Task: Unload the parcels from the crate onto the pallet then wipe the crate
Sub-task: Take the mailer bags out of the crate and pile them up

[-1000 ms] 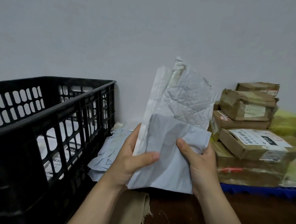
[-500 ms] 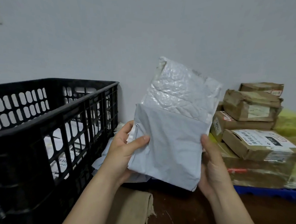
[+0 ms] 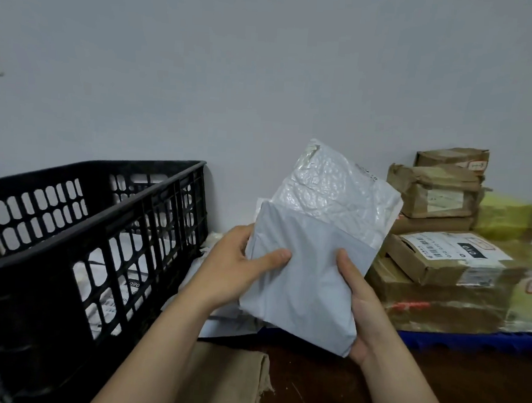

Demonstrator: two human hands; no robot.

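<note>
Between black crate (image 3: 88,222) and blue pallet (image 3: 467,339), above dark brown surface: grey mailer parcel (image 3: 310,274) held in air, front face toward camera. Long axis near upright, upper end leaning slightly right; crinkled bubble-lined end points up toward wall, smooth grey end points down. Left hand (image 3: 233,267) grips parcel's left edge, thumb across front, fingers behind. Right hand (image 3: 358,301) cups lower right corner, thumb on front. White parcels (image 3: 100,272) lie inside crate. Brown parcels (image 3: 437,198) stacked on pallet.
</note>
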